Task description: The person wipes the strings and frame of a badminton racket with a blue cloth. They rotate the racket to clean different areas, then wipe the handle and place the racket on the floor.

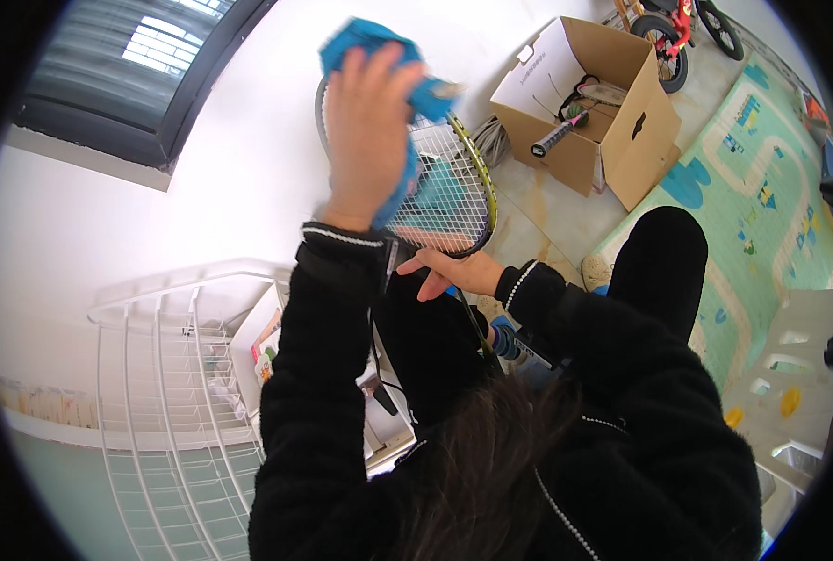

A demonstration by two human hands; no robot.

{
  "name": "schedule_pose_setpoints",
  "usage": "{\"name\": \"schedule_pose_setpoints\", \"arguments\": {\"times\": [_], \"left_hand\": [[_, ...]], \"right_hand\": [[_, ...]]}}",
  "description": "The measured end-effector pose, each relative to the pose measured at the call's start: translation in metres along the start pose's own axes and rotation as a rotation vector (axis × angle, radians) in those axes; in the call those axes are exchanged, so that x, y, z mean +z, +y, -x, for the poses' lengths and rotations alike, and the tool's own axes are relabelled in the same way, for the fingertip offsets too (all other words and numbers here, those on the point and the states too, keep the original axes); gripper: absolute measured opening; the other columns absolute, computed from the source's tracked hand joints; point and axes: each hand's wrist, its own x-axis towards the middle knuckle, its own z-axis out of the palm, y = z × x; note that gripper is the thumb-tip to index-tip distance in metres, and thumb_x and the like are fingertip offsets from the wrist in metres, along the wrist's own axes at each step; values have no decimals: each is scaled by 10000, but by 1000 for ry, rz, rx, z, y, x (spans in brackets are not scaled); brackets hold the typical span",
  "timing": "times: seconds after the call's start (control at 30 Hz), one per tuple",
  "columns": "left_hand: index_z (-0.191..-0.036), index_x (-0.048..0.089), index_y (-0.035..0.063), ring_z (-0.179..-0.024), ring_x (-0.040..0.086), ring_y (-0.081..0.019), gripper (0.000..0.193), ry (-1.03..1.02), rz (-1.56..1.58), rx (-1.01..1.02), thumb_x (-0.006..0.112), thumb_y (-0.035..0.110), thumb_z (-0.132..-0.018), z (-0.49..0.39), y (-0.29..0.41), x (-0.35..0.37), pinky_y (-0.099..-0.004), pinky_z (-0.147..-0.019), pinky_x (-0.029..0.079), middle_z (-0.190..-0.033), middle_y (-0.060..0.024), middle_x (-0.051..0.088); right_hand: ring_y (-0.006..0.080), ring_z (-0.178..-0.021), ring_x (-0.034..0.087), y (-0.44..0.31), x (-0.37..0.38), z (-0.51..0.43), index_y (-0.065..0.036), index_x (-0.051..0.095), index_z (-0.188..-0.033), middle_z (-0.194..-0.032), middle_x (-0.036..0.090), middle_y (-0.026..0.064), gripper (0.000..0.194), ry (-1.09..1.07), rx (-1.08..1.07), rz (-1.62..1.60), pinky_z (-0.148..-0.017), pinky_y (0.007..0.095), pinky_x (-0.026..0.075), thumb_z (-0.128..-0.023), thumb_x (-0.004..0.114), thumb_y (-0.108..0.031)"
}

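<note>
A badminton racket (451,184) with white strings and a yellow-green and dark frame is held up in front of me, head away from my body. My left hand (369,130), slightly blurred, presses a blue cloth (360,45) over the left and far part of its head. The cloth bunches out past the fingers on both sides. At the near rim my right hand (462,272) holds the frame, its fingers pointing left. The racket's shaft and handle are mostly hidden by my hands and sleeves.
An open cardboard box (630,151) ahead right contains another racket with a dark handle (557,139). Beyond it stands a red balance bike (681,31). A green play mat (774,182) covers the floor at right. A white wire rack (171,365) stands left, below a dark-framed window (171,119).
</note>
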Motion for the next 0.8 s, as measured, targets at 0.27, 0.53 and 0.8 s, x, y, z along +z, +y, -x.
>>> {"name": "schedule_pose_setpoints", "arguments": {"times": [0.27,0.53,0.8], "left_hand": [[-1333,510,34,-1104,576,-217,344,83,284,-513,429,147,-1019,10,-36,0,-320,-953,435,-1208,-127,606],[-1153,600,-1,-831,602,-174,262,635,755,-970,497,168,-981,-10,-47,-10,-280,-737,496,-984,-100,631],[-1243,479,7,-1019,568,-226,301,733,525,-775,519,96,-958,8,-5,-13,-318,-886,473,-1162,-111,538]], "right_hand": [[137,-588,631,-3,-1,1,-124,317,-1491,-1059,695,122,503,41,-40,77,-598,265,558,-998,399,-183],[97,-555,586,2,-2,-2,-132,327,-1488,-1012,713,102,503,55,-9,82,-587,243,535,-998,414,-202],[102,-555,591,9,-2,-6,-99,444,-1397,-1027,708,105,428,63,13,103,-555,244,528,-996,472,-247]]}}
